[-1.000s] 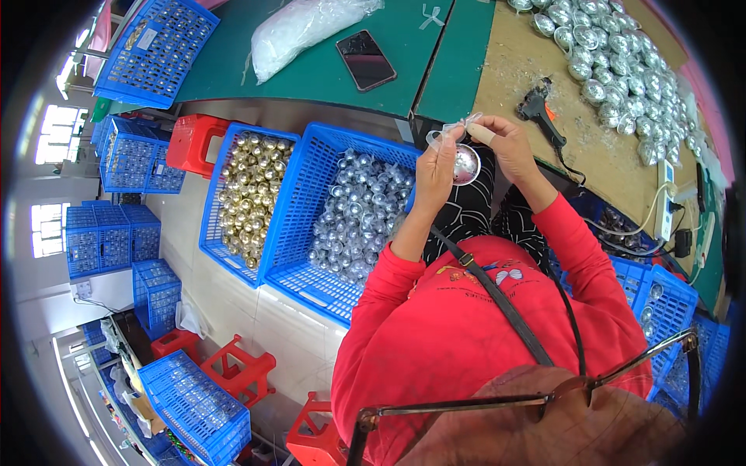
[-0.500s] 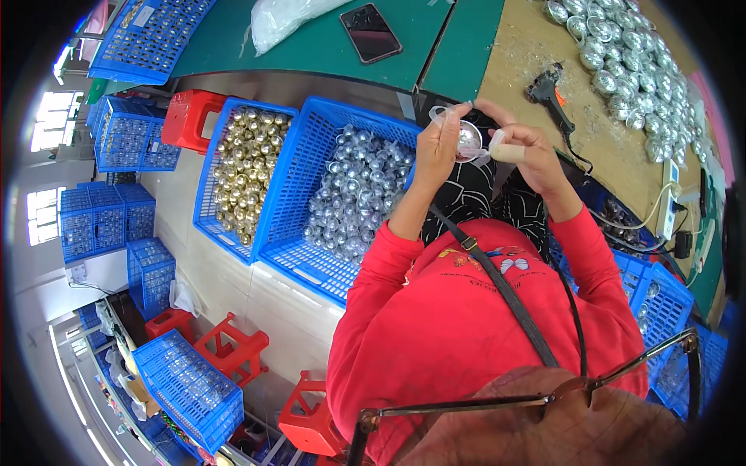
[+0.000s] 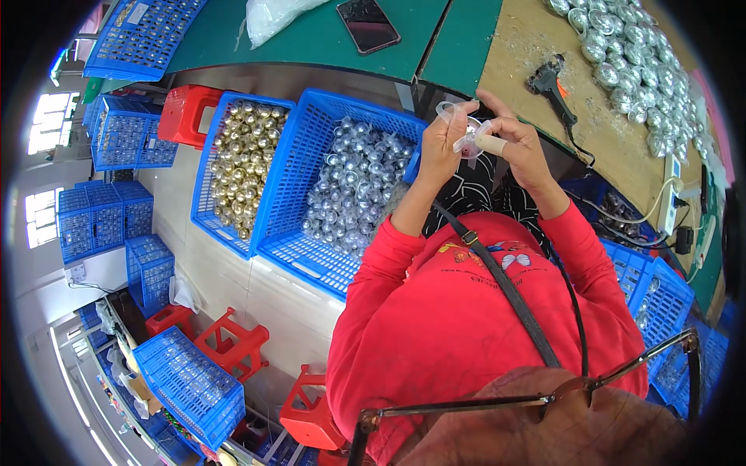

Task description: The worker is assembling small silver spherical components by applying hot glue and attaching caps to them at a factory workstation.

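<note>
Above my lap, my left hand point(image 3: 443, 149) is closed around the side of a shiny silver ball point(image 3: 471, 140) with a sheer whitish ribbon on it. A loop of the ribbon point(image 3: 445, 111) sticks up past the left fingers. My right hand point(image 3: 522, 151) comes in from the other side, its thumb and a finger pinching the ribbon against the ball's front. One right fingertip wears a beige covering point(image 3: 491, 144). The fingers hide much of the ball.
To my left stand a blue crate point(image 3: 326, 268) of ribboned silver balls and another point(image 3: 203, 206) of gold balls. The bench at right carries a glue gun point(image 3: 553, 89), a heap of silver balls point(image 3: 622, 58) and a power strip point(image 3: 668, 198). A phone point(image 3: 368, 26) lies on the green tabletop.
My right hand has moved left, bringing its fingers and the ribbon from beside the ball to over its front. My left hand keeps hold of the ball. The view has shifted slightly.
</note>
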`<control>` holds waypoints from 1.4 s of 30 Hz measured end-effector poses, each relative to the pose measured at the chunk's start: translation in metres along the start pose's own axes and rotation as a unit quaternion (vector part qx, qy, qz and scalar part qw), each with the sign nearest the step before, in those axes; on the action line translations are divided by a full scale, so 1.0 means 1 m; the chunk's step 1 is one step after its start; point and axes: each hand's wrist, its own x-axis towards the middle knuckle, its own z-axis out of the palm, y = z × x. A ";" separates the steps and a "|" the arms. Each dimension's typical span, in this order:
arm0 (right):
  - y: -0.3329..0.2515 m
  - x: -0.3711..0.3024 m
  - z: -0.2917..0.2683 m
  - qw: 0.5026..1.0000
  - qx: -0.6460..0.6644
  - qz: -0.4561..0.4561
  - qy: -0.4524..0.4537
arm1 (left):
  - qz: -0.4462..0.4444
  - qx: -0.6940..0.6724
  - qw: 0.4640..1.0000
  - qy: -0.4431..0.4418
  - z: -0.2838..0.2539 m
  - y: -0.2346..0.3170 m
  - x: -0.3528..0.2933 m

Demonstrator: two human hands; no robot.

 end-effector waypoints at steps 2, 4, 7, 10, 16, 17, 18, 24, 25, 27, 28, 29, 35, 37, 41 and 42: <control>0.002 0.000 0.000 1.000 0.001 0.000 0.004 | 0.007 0.003 1.000 0.003 -0.001 -0.001 0.000; 0.004 0.001 0.001 1.000 -0.024 -0.018 0.005 | 0.007 -0.001 1.000 -0.003 -0.001 -0.002 -0.001; 0.005 0.001 0.001 1.000 -0.029 -0.010 0.006 | 0.028 -0.004 1.000 0.004 0.000 0.000 -0.001; 0.006 0.000 0.003 1.000 -0.009 -0.003 0.005 | 0.031 -0.007 0.999 0.004 -0.001 -0.004 -0.001; 0.006 -0.001 0.003 1.000 0.018 0.011 0.000 | 0.032 -0.006 0.999 -0.008 -0.002 -0.004 -0.003; 0.007 -0.002 0.004 1.000 0.018 0.011 0.000 | 0.033 -0.006 0.999 -0.009 -0.002 -0.005 -0.003; 0.008 -0.002 0.004 1.000 0.019 0.010 0.003 | 0.036 0.000 0.999 -0.007 -0.002 -0.006 -0.003; 0.011 -0.004 0.007 1.000 -0.001 0.002 0.022 | 0.030 0.002 0.999 -0.015 -0.005 -0.008 -0.006; 0.011 -0.004 0.008 1.000 -0.001 0.008 0.026 | 0.027 0.002 0.999 -0.020 -0.005 -0.009 -0.006; 0.014 -0.005 0.009 0.999 -0.002 0.006 0.035 | 0.030 -0.002 0.999 -0.024 -0.007 -0.011 -0.007; 0.016 -0.006 0.009 0.999 -0.003 0.005 0.045 | 0.034 -0.006 0.999 -0.028 -0.008 -0.011 -0.007; 0.018 -0.006 0.010 0.999 -0.002 0.005 0.044 | 0.033 -0.006 0.999 -0.028 -0.009 -0.010 -0.007; 0.023 -0.008 0.012 0.995 -0.073 -0.027 0.069 | 0.122 -0.013 0.988 -0.098 -0.019 -0.009 -0.005; 0.023 -0.009 0.013 0.991 -0.106 -0.046 0.068 | 0.096 0.008 0.988 -0.118 -0.021 -0.008 -0.006; 0.021 -0.009 0.012 0.993 -0.092 -0.028 0.063 | 0.063 0.036 0.989 -0.130 -0.024 -0.005 -0.007; 0.022 -0.009 0.012 0.995 -0.067 -0.020 0.065 | 0.072 0.040 0.988 -0.133 -0.025 -0.007 -0.007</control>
